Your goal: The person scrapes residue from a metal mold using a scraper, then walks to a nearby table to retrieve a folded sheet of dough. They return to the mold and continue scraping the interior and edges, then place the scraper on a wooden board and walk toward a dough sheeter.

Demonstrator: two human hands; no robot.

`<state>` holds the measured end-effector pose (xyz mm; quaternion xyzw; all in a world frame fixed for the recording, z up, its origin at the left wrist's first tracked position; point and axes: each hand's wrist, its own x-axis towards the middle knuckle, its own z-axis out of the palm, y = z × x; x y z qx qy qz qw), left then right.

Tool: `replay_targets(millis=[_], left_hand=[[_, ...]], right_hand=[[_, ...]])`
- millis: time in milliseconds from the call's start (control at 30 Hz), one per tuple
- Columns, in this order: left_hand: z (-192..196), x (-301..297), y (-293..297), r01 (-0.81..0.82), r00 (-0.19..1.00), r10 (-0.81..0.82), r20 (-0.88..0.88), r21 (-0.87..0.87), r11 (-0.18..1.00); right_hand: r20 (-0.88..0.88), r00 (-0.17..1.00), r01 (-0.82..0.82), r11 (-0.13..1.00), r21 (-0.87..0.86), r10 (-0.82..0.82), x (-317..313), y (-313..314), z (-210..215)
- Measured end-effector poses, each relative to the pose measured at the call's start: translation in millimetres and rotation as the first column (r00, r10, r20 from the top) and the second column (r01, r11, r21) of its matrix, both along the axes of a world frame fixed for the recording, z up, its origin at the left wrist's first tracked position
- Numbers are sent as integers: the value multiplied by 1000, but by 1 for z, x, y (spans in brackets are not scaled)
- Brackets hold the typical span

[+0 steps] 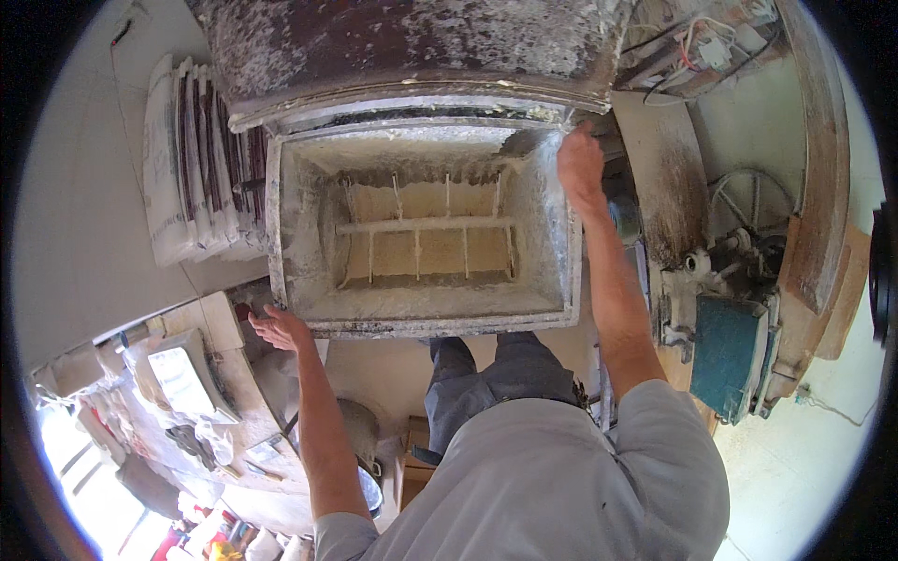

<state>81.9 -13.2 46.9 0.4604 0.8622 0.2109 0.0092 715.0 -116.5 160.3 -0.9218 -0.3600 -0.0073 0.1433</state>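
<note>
In front of me stands a dough mixer trough [426,328], a pale, dusty metal box with a horizontal bar and several thin rods across its inside. Flour-like powder coats its walls, and a pale yellowish layer shows at the bottom. A dark, powder-streaked lid [412,47] stands raised along its far side. By the near left corner is my left hand [281,329], its fingers stretched and apart, holding nothing. My right hand [582,166] is closed at the far right corner, beside the rim; whatever its fingers grip there is hidden.
Several stacked sacks [192,168] stand to the left. Lower left, a worktable [253,393] carries bags and tools. A bucket [354,435] sits below it. To the right are a wooden board [659,178], a spoked wheel [753,198] and a machine with a green panel [725,355].
</note>
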Motion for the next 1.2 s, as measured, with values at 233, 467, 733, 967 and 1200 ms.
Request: replay_targets(millis=[233,467,733,967,1200], left_hand=[[16,10,-2,5,999,-6,34,25,1000],[10,8,-1,-20,1000,19,20,15,1000],[19,16,0,-60,998,60,-4,11,998],[25,18,3,-76,997,77,30,-10,997],[26,17,3,-64,997,64,51,-14,998]], right_hand=[[-188,965,-191,981,-37,181,-23,-11,-12],[-286,912,-319,947,-40,295,53,-85,-8],[-266,835,-505,863,-22,482,-17,40,-65],[-431,739,-524,844,114,518,-184,165,-58],[-373,631,-686,714,142,680,-269,270,-53]])
